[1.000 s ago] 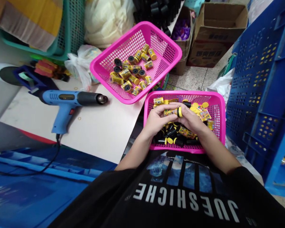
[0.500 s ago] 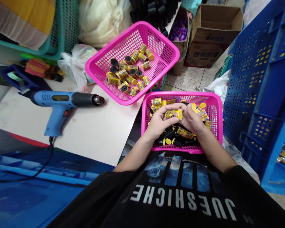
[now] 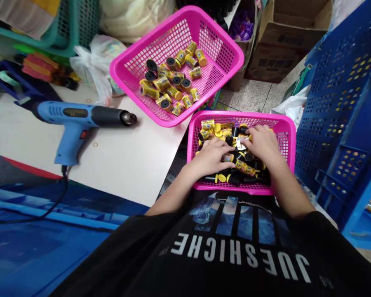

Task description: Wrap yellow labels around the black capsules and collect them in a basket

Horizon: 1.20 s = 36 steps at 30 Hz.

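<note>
My left hand (image 3: 212,157) is low in the front pink basket (image 3: 291,144), curled over its contents. A small canister (image 3: 227,157) with a yellow printed label lies between its thumb and index finger. My right hand (image 3: 264,142) reaches into the basket's right side, fingers apart and pointing down among the pieces. Near its thumb is a shiny silvery-white piece (image 3: 241,143), and a black canister (image 3: 243,129) lies by its fingertips. Around both hands are black canisters, round yellow caps (image 3: 221,177) and a yellow-labelled canister (image 3: 245,167). My palms hide part of the pile.
A second pink basket (image 3: 117,74) with several yellow-labelled canisters stands on the white tabletop (image 3: 136,165). Left of it lies a blue heat gun (image 3: 71,128), its cord hanging down. A blue crate (image 3: 330,115) rises at right; cardboard boxes (image 3: 275,53) stand behind.
Both hands have parted and gone down into the front basket. The left hand lowered with the canister; the right hand moved right and away from it. The view has shifted slightly.
</note>
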{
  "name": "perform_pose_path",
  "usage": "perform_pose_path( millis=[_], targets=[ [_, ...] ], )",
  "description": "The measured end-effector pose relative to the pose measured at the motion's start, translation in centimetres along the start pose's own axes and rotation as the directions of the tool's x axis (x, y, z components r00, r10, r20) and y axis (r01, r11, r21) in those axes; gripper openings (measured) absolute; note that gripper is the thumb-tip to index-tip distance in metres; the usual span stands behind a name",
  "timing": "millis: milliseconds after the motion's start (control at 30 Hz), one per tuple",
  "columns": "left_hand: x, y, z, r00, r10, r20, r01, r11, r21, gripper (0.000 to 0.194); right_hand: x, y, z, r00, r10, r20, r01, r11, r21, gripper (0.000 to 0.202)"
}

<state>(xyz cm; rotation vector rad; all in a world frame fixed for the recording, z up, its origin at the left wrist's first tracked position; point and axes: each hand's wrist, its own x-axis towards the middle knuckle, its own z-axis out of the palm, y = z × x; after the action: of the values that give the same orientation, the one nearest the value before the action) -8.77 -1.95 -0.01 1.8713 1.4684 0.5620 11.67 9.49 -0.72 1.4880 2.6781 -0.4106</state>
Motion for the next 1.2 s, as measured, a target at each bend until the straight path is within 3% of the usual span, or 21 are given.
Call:
perform_pose_path(
  millis=[33, 100, 200, 300, 400, 500, 567, 633, 700, 833, 1000, 1100, 1200],
  targets=[
    [0.1, 0.1, 0.4, 0.999, 0.000, 0.033, -0.001, 1.000, 0.029, 0.050, -0.1, -0.1, 0.3, 0.999, 0.045, 0.001, -0.045, 0.998, -0.036, 0.028],
    [0.2, -0.1, 0.7, 1.000, 0.008, -0.006, -0.008, 1.000, 0.026, 0.052, -0.2, 0.2, 0.8, 0.995, 0.094, 0.027, -0.094, 0.995, 0.016, 0.029],
    [0.3, -1.0, 0.1, 0.990, 0.008, -0.139, -0.012, 0.999, -0.031, 0.038, -0.2, 1.1, 1.3, 0.996, 0.065, 0.062, -0.079, 0.966, 0.245, 0.034],
    [0.7, -1.5, -0.4, 0.961, -0.034, -0.274, 0.003, 0.994, -0.112, 0.026, -0.1, 1.5, 0.8, 0.994, 0.096, 0.047, -0.107, 0.879, 0.465, 0.031],
    [1.6, -0.9, 0.0, 0.909, -0.127, -0.397, -0.024, 0.935, -0.353, 0.028, -0.2, 0.5, -0.6, 0.998, 0.019, 0.053, -0.052, 0.653, 0.756, 0.030],
    [2.7, 0.2, 0.7, 0.899, -0.254, -0.358, -0.062, 0.734, -0.677, 0.053, -0.5, -1.4, -1.8, 0.999, -0.033, 0.004, 0.009, 0.379, 0.925, 0.030],
    [3.2, 0.7, 0.6, 0.902, -0.300, -0.312, -0.071, 0.609, -0.790, 0.052, -0.7, -2.5, -2.2, 1.000, -0.024, -0.012, 0.019, 0.314, 0.949, 0.031],
    [3.2, 0.9, 0.0, 0.906, -0.299, -0.301, -0.082, 0.572, -0.816, 0.050, -0.7, -2.9, -2.4, 0.999, -0.018, -0.031, 0.035, 0.317, 0.948, 0.036],
    [2.9, 0.7, -0.8, 0.931, -0.250, -0.266, -0.074, 0.584, -0.809, 0.061, -0.5, -3.0, -2.6, 0.997, -0.020, -0.069, 0.072, 0.336, 0.939, 0.043],
    [2.4, 0.1, -1.8, 0.971, -0.155, -0.185, -0.063, 0.578, -0.813, 0.076, 0.5, -3.3, -2.9, 0.984, -0.176, -0.043, 0.102, 0.343, 0.934, 0.054],
    [2.9, -0.3, -1.2, 0.910, -0.152, -0.385, -0.208, 0.638, -0.742, 0.070, 1.2, -5.1, -2.2, 0.983, -0.076, -0.168, 0.184, 0.319, 0.930, 0.039],
    [2.9, -0.6, -1.1, 0.907, -0.178, -0.382, -0.191, 0.635, -0.749, 0.069, 1.0, -5.7, -2.0, 0.984, -0.079, -0.162, 0.179, 0.304, 0.936, 0.033],
    [2.7, -0.9, -1.6, 0.900, -0.206, -0.385, -0.170, 0.647, -0.743, 0.068, 1.1, -5.8, -2.3, 0.981, -0.146, -0.127, 0.165, 0.287, 0.944, 0.044]
  ],
)
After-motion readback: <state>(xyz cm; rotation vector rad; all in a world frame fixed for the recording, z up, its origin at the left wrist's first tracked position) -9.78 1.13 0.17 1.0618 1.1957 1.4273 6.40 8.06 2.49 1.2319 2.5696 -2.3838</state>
